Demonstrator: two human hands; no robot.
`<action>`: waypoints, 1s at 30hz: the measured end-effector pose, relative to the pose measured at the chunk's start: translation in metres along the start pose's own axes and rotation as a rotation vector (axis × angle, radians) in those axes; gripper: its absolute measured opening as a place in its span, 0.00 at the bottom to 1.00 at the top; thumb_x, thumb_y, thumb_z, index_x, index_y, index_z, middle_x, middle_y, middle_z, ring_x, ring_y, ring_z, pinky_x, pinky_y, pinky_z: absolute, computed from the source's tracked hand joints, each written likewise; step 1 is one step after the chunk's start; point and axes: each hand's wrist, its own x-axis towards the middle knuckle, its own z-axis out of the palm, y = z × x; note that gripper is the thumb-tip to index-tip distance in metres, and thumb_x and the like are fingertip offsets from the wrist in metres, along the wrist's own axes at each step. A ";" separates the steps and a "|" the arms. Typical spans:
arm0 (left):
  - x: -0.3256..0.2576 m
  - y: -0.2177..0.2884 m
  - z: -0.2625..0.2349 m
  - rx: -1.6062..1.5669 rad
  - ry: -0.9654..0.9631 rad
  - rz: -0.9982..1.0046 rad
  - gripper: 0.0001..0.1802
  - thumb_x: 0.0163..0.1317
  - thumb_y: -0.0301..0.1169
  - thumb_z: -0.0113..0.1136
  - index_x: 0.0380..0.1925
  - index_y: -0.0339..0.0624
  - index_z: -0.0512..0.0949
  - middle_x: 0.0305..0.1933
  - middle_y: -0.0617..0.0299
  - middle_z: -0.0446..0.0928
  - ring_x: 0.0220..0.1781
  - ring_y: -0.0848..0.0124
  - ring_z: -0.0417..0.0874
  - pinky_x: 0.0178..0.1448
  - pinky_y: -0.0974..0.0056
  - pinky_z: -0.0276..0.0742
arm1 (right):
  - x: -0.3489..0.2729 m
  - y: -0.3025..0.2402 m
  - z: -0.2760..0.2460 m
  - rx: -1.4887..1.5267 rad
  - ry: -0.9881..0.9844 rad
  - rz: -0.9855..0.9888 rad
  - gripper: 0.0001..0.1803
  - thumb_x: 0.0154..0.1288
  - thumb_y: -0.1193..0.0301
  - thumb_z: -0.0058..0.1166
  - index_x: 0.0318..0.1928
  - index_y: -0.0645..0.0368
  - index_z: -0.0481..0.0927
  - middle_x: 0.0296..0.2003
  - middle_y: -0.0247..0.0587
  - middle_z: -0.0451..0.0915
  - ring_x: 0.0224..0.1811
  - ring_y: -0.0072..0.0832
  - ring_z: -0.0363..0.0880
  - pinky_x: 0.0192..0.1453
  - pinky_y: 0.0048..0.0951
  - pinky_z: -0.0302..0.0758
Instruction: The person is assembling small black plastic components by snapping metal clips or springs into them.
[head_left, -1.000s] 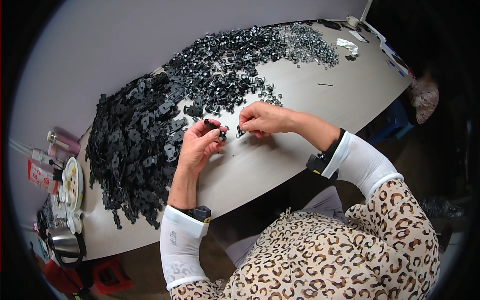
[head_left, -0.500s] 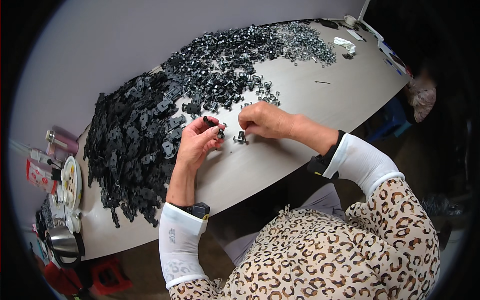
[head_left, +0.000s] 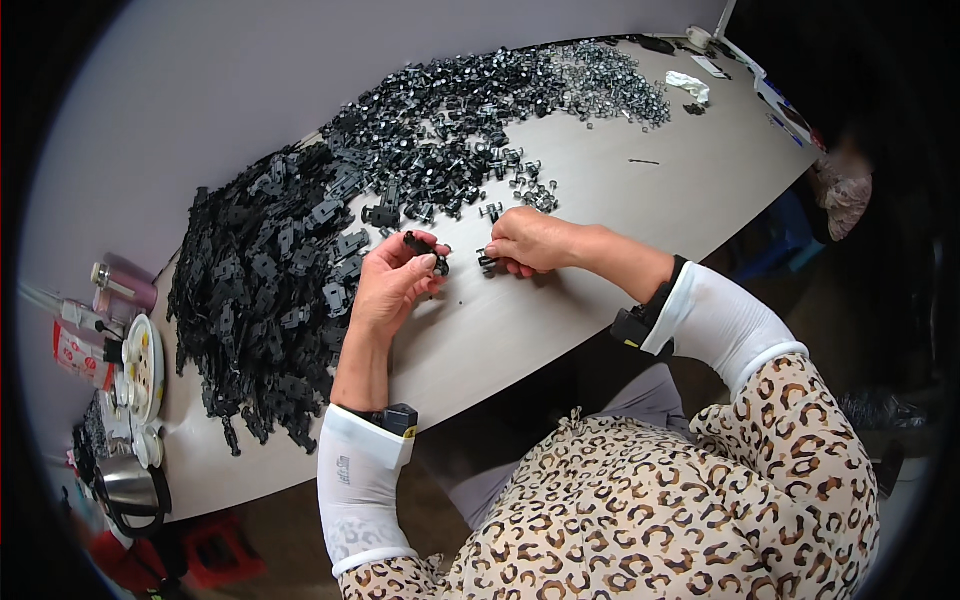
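Note:
My left hand [head_left: 385,290] is closed in a pinch on a dark plastic chassis-like part [head_left: 417,243]; a small wheel-like end shows by the thumb. Just to its right, my right hand [head_left: 535,240] has its fingers curled round a small black wheel-and-axle piece [head_left: 486,258], low over the table. Beyond those fingers lies another small wheel-and-axle piece [head_left: 491,210]. A heap of flat black plastic chassis parts [head_left: 260,270] spreads to the left of my left hand. Farther back is a heap of small black and silvery wheel pieces [head_left: 440,120].
Along the left edge of the pale table [head_left: 590,190] stand a pink bottle [head_left: 128,285], a white plate [head_left: 150,365] and a metal pot [head_left: 130,485]. A thin dark rod [head_left: 644,161] and a crumpled white tissue [head_left: 688,86] lie to the right.
My right hand has shifted slightly right and nearer, and its fingers have closed on the wheel-and-axle piece that lay beside them. My left hand stays almost still with its part.

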 end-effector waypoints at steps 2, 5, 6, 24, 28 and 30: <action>0.002 0.001 0.000 0.001 -0.015 0.003 0.14 0.55 0.23 0.62 0.43 0.35 0.74 0.40 0.51 0.79 0.29 0.71 0.82 0.31 0.71 0.80 | -0.001 0.002 -0.002 -0.111 0.032 -0.026 0.08 0.62 0.73 0.53 0.32 0.67 0.76 0.21 0.41 0.78 0.19 0.22 0.75 0.21 0.26 0.73; 0.003 0.000 -0.001 -0.034 -0.013 0.032 0.15 0.54 0.22 0.64 0.42 0.35 0.74 0.40 0.53 0.80 0.30 0.72 0.81 0.31 0.72 0.78 | -0.014 0.002 -0.002 -0.069 0.123 -0.093 0.07 0.56 0.74 0.58 0.31 0.68 0.78 0.23 0.45 0.79 0.19 0.29 0.78 0.25 0.31 0.76; 0.003 0.000 -0.001 -0.040 -0.019 0.041 0.18 0.54 0.22 0.63 0.45 0.35 0.73 0.42 0.52 0.79 0.32 0.71 0.81 0.32 0.71 0.79 | -0.010 0.007 0.003 -0.067 0.126 -0.096 0.07 0.56 0.74 0.58 0.31 0.68 0.78 0.23 0.45 0.79 0.19 0.29 0.78 0.25 0.31 0.76; 0.002 -0.005 0.014 0.136 0.031 0.206 0.34 0.53 0.15 0.58 0.62 0.39 0.64 0.40 0.62 0.78 0.34 0.75 0.80 0.39 0.71 0.79 | 0.017 -0.041 0.026 -0.320 0.584 -0.740 0.06 0.50 0.76 0.58 0.26 0.67 0.77 0.24 0.49 0.78 0.27 0.42 0.78 0.32 0.36 0.75; 0.002 -0.003 0.017 -0.006 0.028 0.206 0.35 0.53 0.15 0.57 0.63 0.39 0.63 0.38 0.63 0.78 0.34 0.76 0.80 0.39 0.71 0.79 | 0.015 -0.042 0.025 -0.236 0.629 -0.694 0.06 0.51 0.76 0.58 0.25 0.67 0.76 0.23 0.49 0.77 0.27 0.43 0.78 0.33 0.37 0.75; 0.003 -0.002 0.018 -0.023 0.047 0.194 0.35 0.53 0.14 0.57 0.63 0.39 0.62 0.36 0.63 0.78 0.33 0.76 0.80 0.39 0.71 0.79 | 0.011 -0.042 0.023 -0.261 0.644 -0.720 0.06 0.51 0.76 0.58 0.24 0.67 0.76 0.23 0.49 0.76 0.26 0.43 0.78 0.32 0.37 0.75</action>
